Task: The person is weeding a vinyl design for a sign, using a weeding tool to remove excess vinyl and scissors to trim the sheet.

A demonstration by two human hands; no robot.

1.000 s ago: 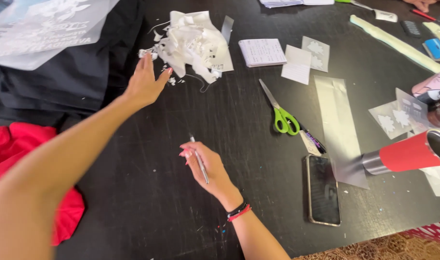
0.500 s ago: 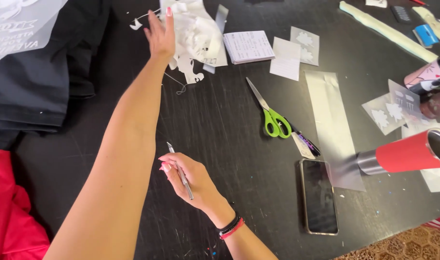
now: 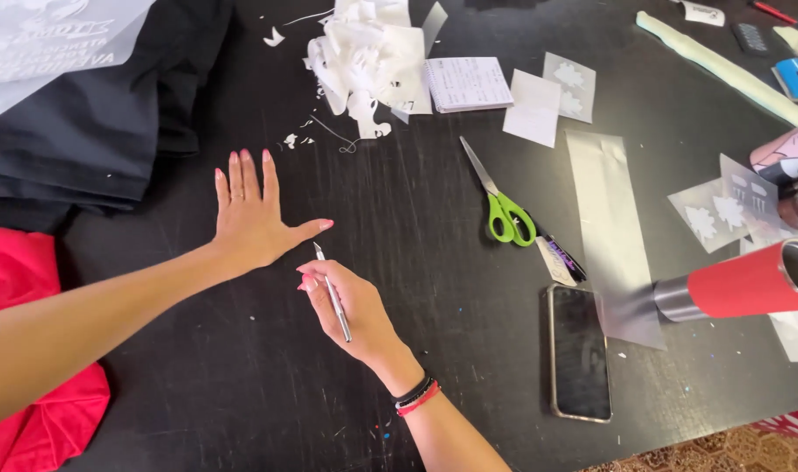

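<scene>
- A black bench (image 3: 434, 262) fills the view, strewn with craft bits; a heap of white cut-out scraps (image 3: 364, 52) lies at its far edge, well apart from both hands.
- The right hand (image 3: 346, 301) is clenched around a thin silver craft knife (image 3: 332, 293), held like a pen. The knife's long axis runs from near the wrist up and slightly left, tip pointing toward the left thumb.
- The left hand (image 3: 246, 218) lies flat and released on the bench, fingers spread and pointing away from the body, grasping nothing. The knife tip sits just beside its thumb, not touching as far as I can tell.
- Green-handled scissors (image 3: 502, 205) lie to the right of the right hand, blades pointing up and left; a phone (image 3: 578, 350) lies face up nearer the front edge, and a red tube (image 3: 749, 281) beyond it.
- Folded black cloth (image 3: 93, 131) and red cloth (image 3: 23, 332) lie at the left.
- Hard to make out: the blade itself is too small to see. The red tube and the red cloth are cut off by the frame, as is the left elbow.
</scene>
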